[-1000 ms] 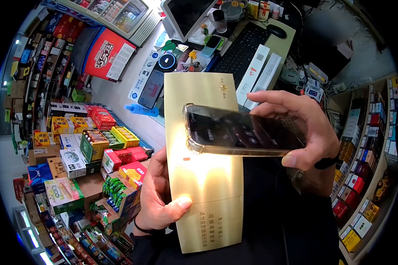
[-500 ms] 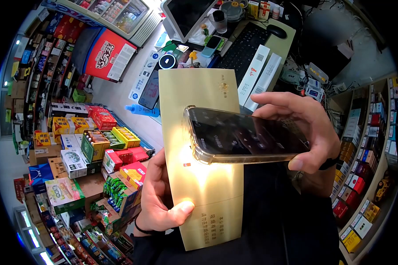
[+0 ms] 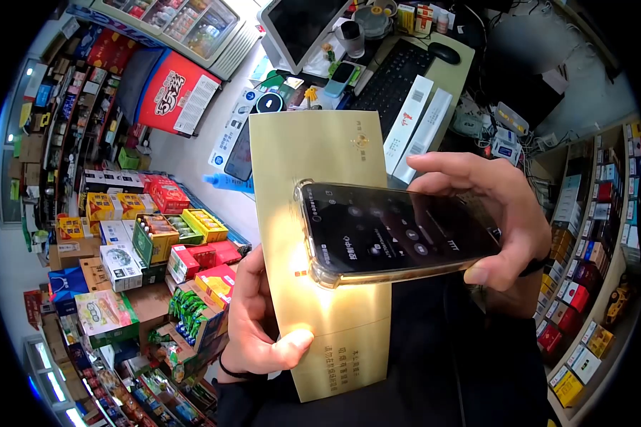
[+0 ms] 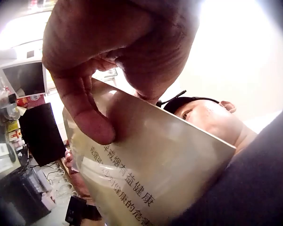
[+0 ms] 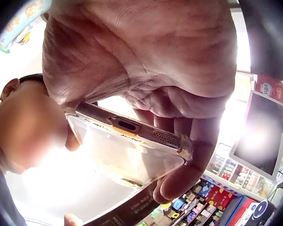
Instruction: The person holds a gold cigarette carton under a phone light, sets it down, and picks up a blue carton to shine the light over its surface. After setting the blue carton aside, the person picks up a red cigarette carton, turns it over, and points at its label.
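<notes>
The gold carton (image 3: 313,153) is held up in front of the person's body, its left edge clasped in the left grip (image 3: 260,327), thumb laid on the face. Above it the right grip (image 3: 502,206) pinches a phone (image 3: 392,235) by one end, light spilling onto the carton; whether the two touch, I can't tell. The carton looks light, stiffish, slick and easily dented: best held lightly by its long edges. The phone seems denser, rigid, breakable, safer gripped along its sides.

Smooth carton (image 3: 313,153) with a soft sheen, glossy phone screen (image 3: 399,231), clear plastic case (image 5: 120,153)
</notes>
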The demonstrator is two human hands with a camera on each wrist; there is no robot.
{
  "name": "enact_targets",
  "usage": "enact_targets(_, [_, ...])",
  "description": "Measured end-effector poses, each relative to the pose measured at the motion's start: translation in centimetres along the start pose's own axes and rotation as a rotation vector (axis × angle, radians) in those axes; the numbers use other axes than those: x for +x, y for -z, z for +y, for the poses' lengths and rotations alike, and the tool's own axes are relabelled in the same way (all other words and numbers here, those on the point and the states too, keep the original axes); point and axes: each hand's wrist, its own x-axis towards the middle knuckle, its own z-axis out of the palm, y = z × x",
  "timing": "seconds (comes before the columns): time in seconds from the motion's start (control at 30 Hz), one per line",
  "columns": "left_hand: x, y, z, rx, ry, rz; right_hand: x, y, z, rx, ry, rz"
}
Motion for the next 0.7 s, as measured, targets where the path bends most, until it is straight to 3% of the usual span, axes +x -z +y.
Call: enact_targets(0.7, [0.36, -0.06, -0.2, 0.022, -0.047, -0.006, -0.12, 0.76, 0.43, -0.028, 0.047, -0.043])
